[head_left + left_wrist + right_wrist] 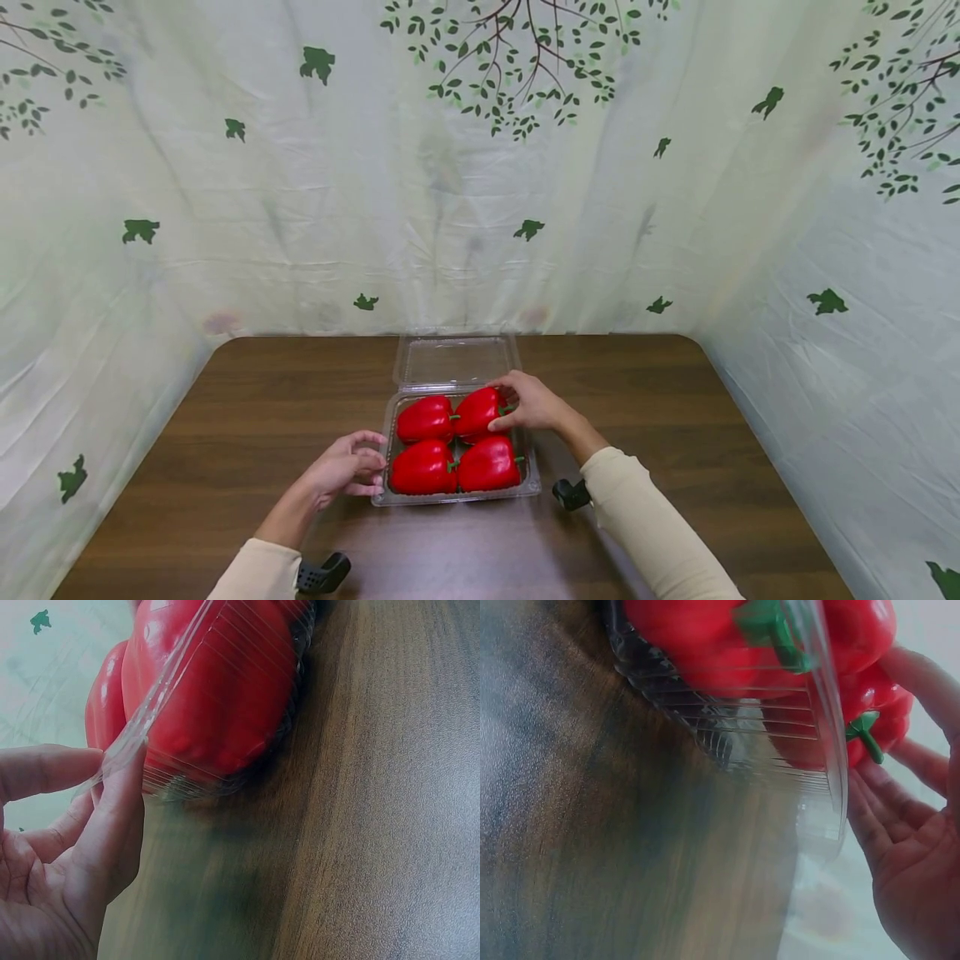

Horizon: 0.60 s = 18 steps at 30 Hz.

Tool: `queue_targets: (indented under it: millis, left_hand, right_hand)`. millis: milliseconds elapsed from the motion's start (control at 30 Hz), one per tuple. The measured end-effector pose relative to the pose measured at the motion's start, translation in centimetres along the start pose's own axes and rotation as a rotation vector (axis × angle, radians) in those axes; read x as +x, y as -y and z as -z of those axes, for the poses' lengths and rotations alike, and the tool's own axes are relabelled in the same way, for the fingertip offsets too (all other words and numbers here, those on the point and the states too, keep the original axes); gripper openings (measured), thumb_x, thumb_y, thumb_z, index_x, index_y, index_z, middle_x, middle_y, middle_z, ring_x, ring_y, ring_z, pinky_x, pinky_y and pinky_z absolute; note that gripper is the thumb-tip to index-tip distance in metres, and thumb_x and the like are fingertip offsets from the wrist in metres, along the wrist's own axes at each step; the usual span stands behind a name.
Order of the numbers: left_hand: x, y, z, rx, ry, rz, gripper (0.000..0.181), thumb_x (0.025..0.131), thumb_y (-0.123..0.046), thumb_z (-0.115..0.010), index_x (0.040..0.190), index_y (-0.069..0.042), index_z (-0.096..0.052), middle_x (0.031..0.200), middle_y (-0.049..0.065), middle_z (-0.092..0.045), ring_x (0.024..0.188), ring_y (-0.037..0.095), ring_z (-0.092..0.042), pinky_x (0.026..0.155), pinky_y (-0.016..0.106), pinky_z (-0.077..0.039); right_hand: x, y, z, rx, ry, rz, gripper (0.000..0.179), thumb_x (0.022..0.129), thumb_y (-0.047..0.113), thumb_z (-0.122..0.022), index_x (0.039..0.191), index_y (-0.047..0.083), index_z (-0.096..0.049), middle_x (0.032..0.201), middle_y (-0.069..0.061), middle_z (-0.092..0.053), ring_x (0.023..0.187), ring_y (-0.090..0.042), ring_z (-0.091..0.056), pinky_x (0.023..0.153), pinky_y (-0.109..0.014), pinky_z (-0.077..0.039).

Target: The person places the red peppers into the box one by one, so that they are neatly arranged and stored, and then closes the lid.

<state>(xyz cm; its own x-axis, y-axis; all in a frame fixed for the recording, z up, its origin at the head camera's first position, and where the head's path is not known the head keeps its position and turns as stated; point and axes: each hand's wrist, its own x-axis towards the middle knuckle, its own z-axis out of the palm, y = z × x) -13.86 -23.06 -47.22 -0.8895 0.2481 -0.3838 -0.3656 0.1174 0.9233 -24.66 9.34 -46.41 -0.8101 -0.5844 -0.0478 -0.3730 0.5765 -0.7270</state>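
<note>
A clear plastic clamshell container (455,500) sits on the table, filled with several glossy red bell peppers with green stems, laid in two rows. My left hand (348,468) is at its left side; in the left wrist view the thumb and fingers pinch the container's thin rim (142,724). At the back right, my right hand (531,402) holds a bell pepper (476,412) with thumb and fingers spread around its stem end. The right wrist view shows that pepper's green stem (866,735) facing the palm. In front of it lies another bell pepper (487,465).
The container's clear lid (456,362) is folded back behind it, near the far edge of the brown wooden table (300,375). A pale curtain (465,208) with leaf patterns surrounds the table at the back and sides. Black wrist devices (324,573) are on both wrists.
</note>
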Motion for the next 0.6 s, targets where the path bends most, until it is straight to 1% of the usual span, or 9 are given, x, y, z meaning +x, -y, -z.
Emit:
queue_targets:
  millis: [267, 433, 600]
  left_hand:
    - [0.04, 0.15, -0.04, 0.007, -0.007, 0.004, 0.04, 0.094, 0.0, -0.053, 0.129, 0.006, -0.035, 0.087, 0.009, -0.059, 0.069, 0.018, -0.06, 0.068, 0.039, -0.06]
    - [-0.02, 0.11, -0.07, 0.015, -0.01, 0.004, 0.04, 0.094, 0.0, -0.053, 0.129, 0.006, -0.035, 0.087, 0.01, -0.059, 0.068, 0.019, -0.06, 0.068, 0.039, -0.06]
    - [-0.06, -0.01, -0.14, 0.023, -0.019, 0.015, 0.04, 0.094, 0.0, -0.052, 0.13, 0.006, -0.035, 0.086, 0.01, -0.058, 0.068, 0.019, -0.06, 0.068, 0.039, -0.06]
  right_hand:
    - [-0.26, 0.02, 0.0, -0.025, -0.018, 0.04, 0.064, 0.074, 0.024, -0.082, 0.128, 0.001, -0.057, 0.109, -0.009, -0.058, 0.099, -0.024, -0.061, 0.085, -0.034, -0.055]
    - [-0.4, 0.06, -0.16, -0.037, -0.029, 0.045, 0.063, 0.075, 0.025, -0.082, 0.128, 0.002, -0.057, 0.11, -0.009, -0.058, 0.1, -0.025, -0.061, 0.083, -0.034, -0.055]
    - [-0.52, 0.22, -0.19, -0.029, -0.038, 0.042, 0.064, 0.075, 0.024, -0.082, 0.129, 0.001, -0.056, 0.111, -0.01, -0.057, 0.101, -0.027, -0.06, 0.084, -0.036, -0.055]
